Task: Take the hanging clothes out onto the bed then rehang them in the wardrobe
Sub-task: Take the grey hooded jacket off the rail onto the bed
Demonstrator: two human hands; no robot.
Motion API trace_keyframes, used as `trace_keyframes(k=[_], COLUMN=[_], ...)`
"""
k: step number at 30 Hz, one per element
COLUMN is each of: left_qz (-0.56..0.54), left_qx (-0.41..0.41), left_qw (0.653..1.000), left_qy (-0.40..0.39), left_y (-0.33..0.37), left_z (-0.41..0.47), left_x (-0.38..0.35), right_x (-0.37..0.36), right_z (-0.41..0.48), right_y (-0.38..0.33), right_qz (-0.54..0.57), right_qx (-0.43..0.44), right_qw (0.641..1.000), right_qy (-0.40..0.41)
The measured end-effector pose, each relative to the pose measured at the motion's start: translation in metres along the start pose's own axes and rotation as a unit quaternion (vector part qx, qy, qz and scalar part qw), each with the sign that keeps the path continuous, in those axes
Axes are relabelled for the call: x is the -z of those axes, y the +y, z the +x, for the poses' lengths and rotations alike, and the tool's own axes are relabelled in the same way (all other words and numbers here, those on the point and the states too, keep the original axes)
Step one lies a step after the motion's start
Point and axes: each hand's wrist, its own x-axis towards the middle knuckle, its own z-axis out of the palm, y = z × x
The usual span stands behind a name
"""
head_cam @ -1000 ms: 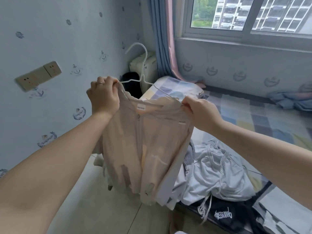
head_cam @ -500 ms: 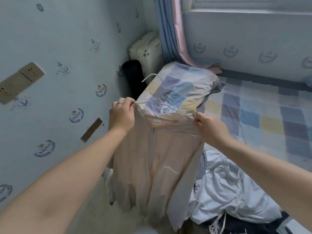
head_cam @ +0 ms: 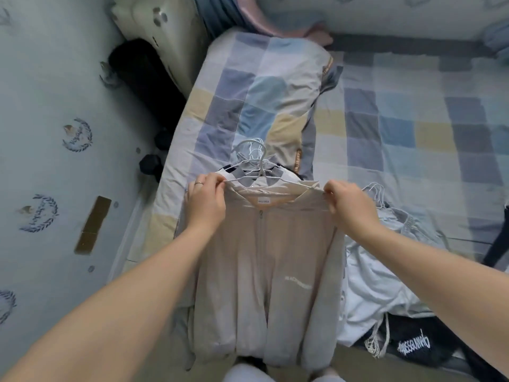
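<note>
Lowered from mid-air a second ago, the beige jacket (head_cam: 264, 257) now lies along the near edge of the bed (head_cam: 413, 133), its hem trailing off toward the floor. The left hand (head_cam: 206, 199) and right hand (head_cam: 349, 205) each pinch a shoulder over the ends of the white hanger (head_cam: 275, 181), probably to keep the jacket flat and square on the hanger as it settles on other hangered clothes beneath. A pale blue garment (head_cam: 385, 271) and a black garment (head_cam: 413, 351) are heaped just beside it. The bed has a checked sheet and matching pillow (head_cam: 261, 92), and is hemmed in by a pale patterned wall (head_cam: 41, 161).
</note>
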Motion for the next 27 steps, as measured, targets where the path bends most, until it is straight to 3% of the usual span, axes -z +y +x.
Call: trace_keyframes(k=[15, 20, 27], left_qz=[-0.006, 0.009, 0.048], left_qx=[0.039, 0.035, 0.010], left_qw=[0.995, 0.987, 0.964], left_qy=[-0.097, -0.155, -0.262], left_y=[-0.128, -0.130, -0.110], left_z=[0.126, 0.110, 0.033], left_x=[-0.195, -0.193, -0.138], right_x=[-0.212, -0.219, -0.175], right_z=[0.130, 0.099, 0.016], right_y=[0.026, 0.012, -0.024], right_qz=[0.085, 0.040, -0.038], right_qx=[-0.177, -0.173, -0.131], right_qw=[0.976, 0.972, 0.965], right_qy=[-0.098, -0.153, -0.222])
